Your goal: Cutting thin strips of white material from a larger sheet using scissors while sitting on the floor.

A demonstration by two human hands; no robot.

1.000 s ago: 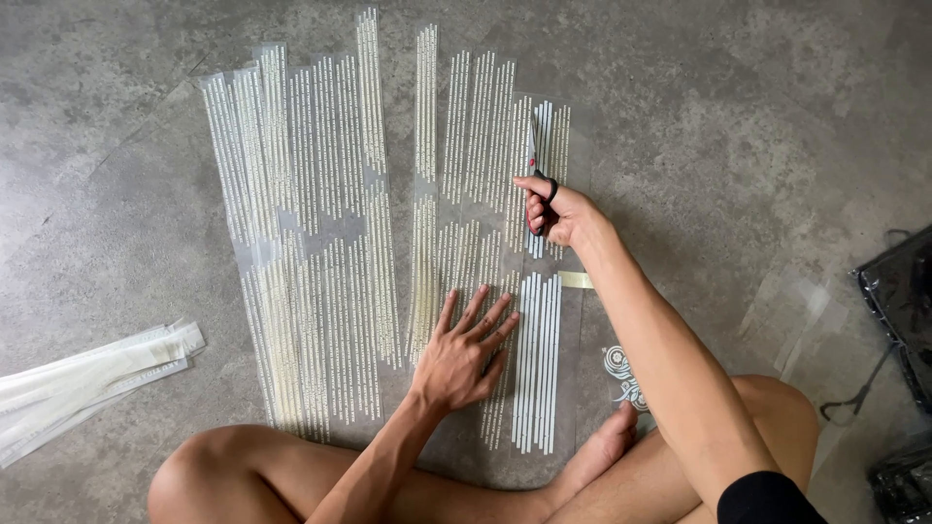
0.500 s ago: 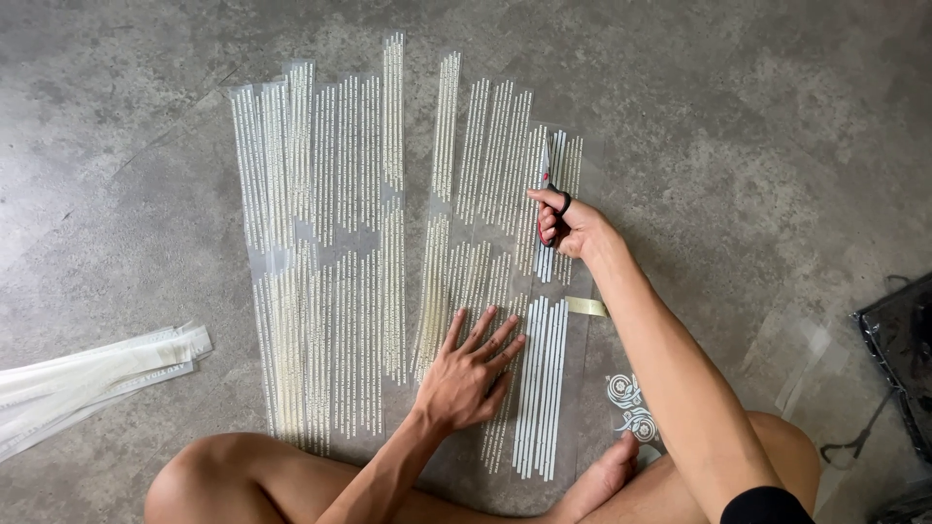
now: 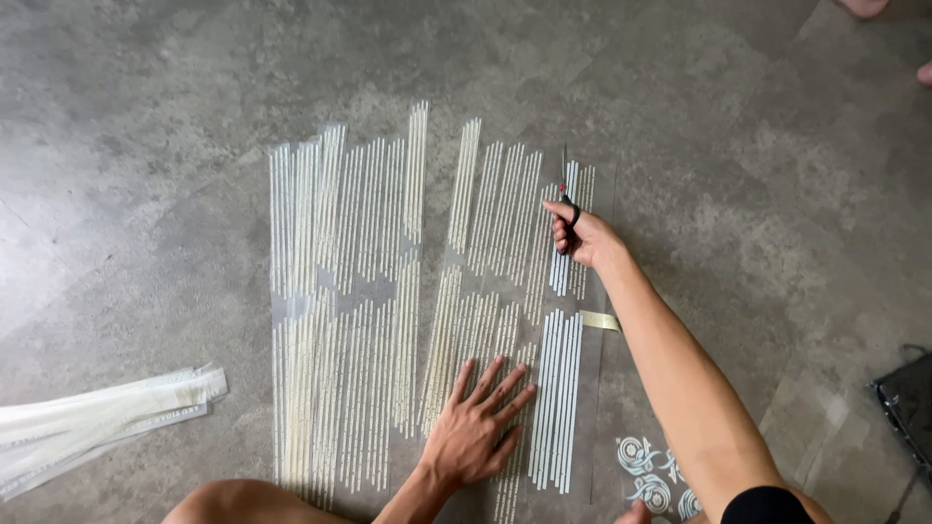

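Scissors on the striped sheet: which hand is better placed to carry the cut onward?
Right. The right hand already has its fingers through the scissors over the striped sheet. The left hand lies flat, pinning the sheet nearer the body.

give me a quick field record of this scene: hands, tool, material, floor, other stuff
left hand: left hand pressed flat, fingers spread, on the striped transparent sheet
right hand: right hand grips scissors, blades pointing away along the stripes
material: clear film with long pale stripes, lying flat, in several side-by-side sections
floor: grey concrete floor
left edge: bundle of cut clear strips
near right arm: small tape piece; swirl-patterned decals
right edge: dark object, only partly in view
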